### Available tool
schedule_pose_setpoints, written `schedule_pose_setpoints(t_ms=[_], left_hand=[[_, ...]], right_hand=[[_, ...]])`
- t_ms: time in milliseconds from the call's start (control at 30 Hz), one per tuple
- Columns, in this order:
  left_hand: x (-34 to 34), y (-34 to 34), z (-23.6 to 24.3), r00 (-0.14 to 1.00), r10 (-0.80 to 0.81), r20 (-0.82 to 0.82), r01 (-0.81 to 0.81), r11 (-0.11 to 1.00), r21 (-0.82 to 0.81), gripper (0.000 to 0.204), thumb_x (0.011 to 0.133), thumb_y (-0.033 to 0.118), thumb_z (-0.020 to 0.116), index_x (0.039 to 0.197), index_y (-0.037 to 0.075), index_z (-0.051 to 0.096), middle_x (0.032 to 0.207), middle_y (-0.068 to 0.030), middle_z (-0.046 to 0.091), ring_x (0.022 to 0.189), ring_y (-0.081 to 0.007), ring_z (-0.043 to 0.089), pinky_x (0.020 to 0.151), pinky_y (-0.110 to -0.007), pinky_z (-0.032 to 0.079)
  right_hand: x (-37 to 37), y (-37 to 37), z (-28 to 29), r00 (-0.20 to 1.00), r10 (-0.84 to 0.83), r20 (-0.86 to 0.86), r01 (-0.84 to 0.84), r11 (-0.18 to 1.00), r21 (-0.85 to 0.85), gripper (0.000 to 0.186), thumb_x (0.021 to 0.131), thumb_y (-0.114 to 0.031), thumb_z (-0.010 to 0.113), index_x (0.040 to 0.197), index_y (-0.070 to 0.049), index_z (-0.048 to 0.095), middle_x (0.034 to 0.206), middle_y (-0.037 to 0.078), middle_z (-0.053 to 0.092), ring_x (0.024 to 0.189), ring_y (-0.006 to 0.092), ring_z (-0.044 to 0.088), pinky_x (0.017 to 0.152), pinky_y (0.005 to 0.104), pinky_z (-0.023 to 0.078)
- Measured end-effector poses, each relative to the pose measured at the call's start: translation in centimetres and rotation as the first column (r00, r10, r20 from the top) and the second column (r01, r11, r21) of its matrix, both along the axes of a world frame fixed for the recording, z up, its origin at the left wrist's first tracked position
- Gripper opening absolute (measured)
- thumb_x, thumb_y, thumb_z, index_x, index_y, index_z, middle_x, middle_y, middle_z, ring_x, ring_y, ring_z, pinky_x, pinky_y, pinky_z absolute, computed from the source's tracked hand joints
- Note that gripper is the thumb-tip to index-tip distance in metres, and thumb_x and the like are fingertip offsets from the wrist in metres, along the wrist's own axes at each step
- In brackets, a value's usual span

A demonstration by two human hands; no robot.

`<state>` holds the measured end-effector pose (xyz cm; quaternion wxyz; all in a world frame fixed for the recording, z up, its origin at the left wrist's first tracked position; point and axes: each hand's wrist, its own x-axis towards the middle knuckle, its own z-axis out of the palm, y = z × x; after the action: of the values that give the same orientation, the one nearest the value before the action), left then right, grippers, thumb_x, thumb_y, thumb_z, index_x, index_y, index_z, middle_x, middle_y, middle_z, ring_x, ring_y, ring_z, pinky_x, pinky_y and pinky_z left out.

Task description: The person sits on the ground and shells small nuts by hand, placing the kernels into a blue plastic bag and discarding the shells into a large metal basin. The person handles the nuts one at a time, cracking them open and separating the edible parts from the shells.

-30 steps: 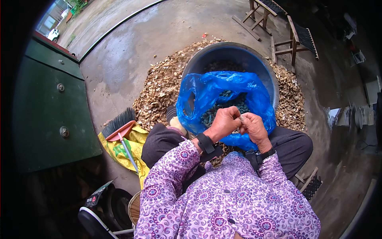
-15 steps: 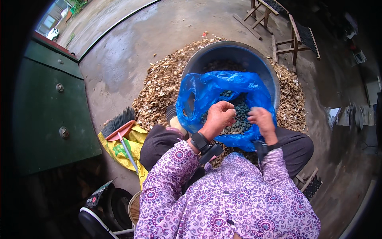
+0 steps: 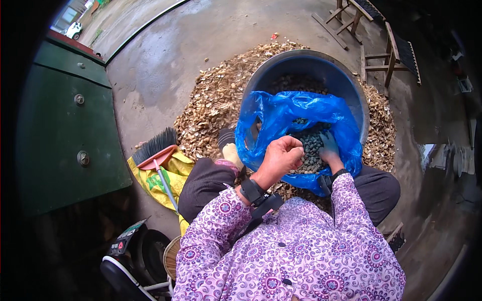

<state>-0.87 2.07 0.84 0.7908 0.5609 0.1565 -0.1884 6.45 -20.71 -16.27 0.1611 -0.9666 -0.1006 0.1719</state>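
Note:
Over the near part of an open blue plastic bag, my left hand is closed, thumb and fingers pinched together. Whatever sits in that pinch, if anything, is too small to make out. My right hand reaches down into the bag on its right side, fingers stretched out and touching the small round nut kernels, which look bluish inside the plastic. The bag sits in a large round metal basin, its near edge hanging toward my lap. More dark kernels lie in the basin behind the bag.
A heap of pale brown nut shells surrounds the basin on the floor. To the left lie a broom and a yellow sack beside a green metal panel. Wooden stools stand at the far right.
My right hand has gone down from above the bag into the kernels. My left hand stays pinched in nearly the same place. The whole view has shifted slightly.

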Motion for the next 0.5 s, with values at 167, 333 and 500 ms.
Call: schedule_pose_setpoints(t_ms=[167,333,500], left_hand=[[0.1,-0.3,0.2,0.999,-0.037,-0.002,0.037,0.999,0.004,0.023,0.076,0.013,0.054,0.092,-0.003,0.053,0.079,-0.0083,0.059,0.062,-0.0118,0.055,0.054,-0.023,0.045],[0.5,-1.2,-0.7,0.997,-0.075,0.024,0.076,0.997,-0.004,0.023,0.075,0.012,0.055,0.091,-0.003,0.053,0.076,-0.0078,0.058,0.060,-0.0113,0.054,0.053,-0.023,0.045],[1.1,-2.5,-0.5,0.994,-0.094,0.045,0.091,0.993,0.082,0.023,0.073,0.012,0.055,0.090,-0.004,0.053,0.074,-0.0076,0.058,0.059,-0.0118,0.054,0.053,-0.023,0.045]], right_hand=[[-1.0,3.4,4.1,0.985,0.143,-0.102,-0.132,0.986,0.102,0.046,0.066,-0.011,0.055,0.111,-0.005,0.049,0.116,0.017,0.046,0.109,0.0324,0.042,0.091,0.0378,0.035],[-3.8,5.0,6.1,0.985,0.171,0.034,-0.173,0.935,0.309,0.031,0.064,0.002,0.051,0.094,-0.004,0.056,0.088,0.018,0.058,0.089,0.0357,0.052,0.074,0.0383,0.043],[-6.8,5.7,8.3,0.991,0.127,-0.047,-0.082,0.839,0.537,0.028,0.068,-0.006,0.052,0.096,-0.004,0.055,0.087,0.020,0.058,0.087,0.0366,0.053,0.073,0.0395,0.043]])
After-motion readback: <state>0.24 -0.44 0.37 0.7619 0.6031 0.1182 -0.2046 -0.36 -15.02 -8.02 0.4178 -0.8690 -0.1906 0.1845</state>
